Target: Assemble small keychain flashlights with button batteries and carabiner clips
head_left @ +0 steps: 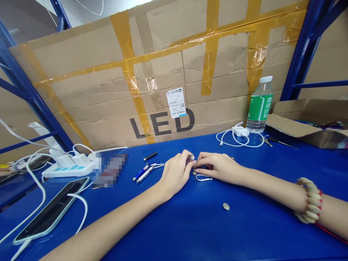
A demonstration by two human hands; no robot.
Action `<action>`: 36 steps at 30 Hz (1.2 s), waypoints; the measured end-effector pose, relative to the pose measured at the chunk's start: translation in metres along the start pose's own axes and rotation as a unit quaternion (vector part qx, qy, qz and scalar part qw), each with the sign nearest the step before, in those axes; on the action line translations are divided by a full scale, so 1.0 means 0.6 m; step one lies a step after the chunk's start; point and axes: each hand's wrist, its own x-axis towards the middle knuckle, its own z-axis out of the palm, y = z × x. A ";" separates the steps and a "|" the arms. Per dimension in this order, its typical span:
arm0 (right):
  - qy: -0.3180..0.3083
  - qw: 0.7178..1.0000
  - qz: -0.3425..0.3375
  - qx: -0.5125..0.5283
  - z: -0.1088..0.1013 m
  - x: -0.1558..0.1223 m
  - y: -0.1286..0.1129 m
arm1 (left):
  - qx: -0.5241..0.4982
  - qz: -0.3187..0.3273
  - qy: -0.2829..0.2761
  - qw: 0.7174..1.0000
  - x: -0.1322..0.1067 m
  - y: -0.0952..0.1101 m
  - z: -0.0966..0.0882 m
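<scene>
My left hand (pixel 176 171) is closed around a small silver metal tube (pixel 191 158), whose round end shows past the fingertips. Close beside it, my right hand (pixel 217 166) has its thumb and fingers drawn together near the table; whatever they pinch is too small to make out. Under those fingertips lies a small round button cell (pixel 194 173), and just in front rests a silver carabiner clip (pixel 203 178). A larger silver disc (pixel 226 206) lies nearer to me. Left of my left hand are a blue penlight (pixel 140 173) and a silver penlight (pixel 145 175) with clips.
A short black tube (pixel 150 156) lies behind the penlights. On the left are a phone (pixel 51 210), a power strip (pixel 70 169) and loose white cables. A water bottle (pixel 260 105), a white charger (pixel 241 131) and an open cardboard box (pixel 307 132) stand back right.
</scene>
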 end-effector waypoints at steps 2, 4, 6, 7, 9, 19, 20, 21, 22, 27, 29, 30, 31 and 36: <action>0.001 1.000 0.002 0.001 0.000 0.001 -0.001 | 0.005 0.005 -0.004 1.000 0.000 0.000 0.000; 0.006 1.000 0.008 0.002 0.001 0.001 -0.001 | 0.004 0.012 -0.007 1.000 0.001 0.000 0.000; 0.013 1.000 0.020 0.005 0.001 0.002 -0.001 | -0.004 0.017 -0.012 1.000 0.001 0.000 0.000; 0.017 0.999 0.028 0.006 0.001 0.002 -0.002 | -0.009 0.018 -0.014 1.000 0.001 0.001 -0.001; 0.024 0.998 0.048 0.012 0.000 0.003 -0.003 | -0.019 0.019 -0.017 1.000 0.001 0.002 -0.002; 0.031 0.993 0.100 0.063 0.001 0.003 -0.010 | -0.020 0.003 -0.033 0.999 0.002 0.006 -0.007; 0.033 0.993 0.095 0.063 0.001 0.002 -0.010 | -0.018 0.003 -0.031 0.999 0.002 0.006 -0.006; 0.040 0.993 0.092 0.060 0.001 0.002 -0.011 | -0.016 0.002 -0.030 0.999 0.002 0.005 -0.006; 0.052 0.993 0.091 0.056 0.001 0.001 -0.012 | -0.014 0.002 -0.027 1.000 0.002 0.005 -0.005; 0.195 0.976 0.081 0.049 -0.005 0.003 -0.015 | 0.010 0.008 0.019 1.000 -0.001 0.003 0.000; 0.260 0.962 0.048 0.065 -0.007 0.003 -0.016 | 0.019 0.012 0.038 0.999 -0.001 0.002 0.002; 0.281 0.957 0.030 0.073 -0.008 0.003 -0.016 | 0.023 0.015 0.044 0.999 -0.002 0.002 0.002; 0.290 0.953 0.012 0.081 -0.008 0.003 -0.016 | 0.026 0.020 0.049 0.998 -0.002 0.001 0.002; 0.272 0.955 -0.058 0.100 -0.001 0.002 -0.017 | 0.033 0.036 0.050 0.998 -0.002 0.001 0.001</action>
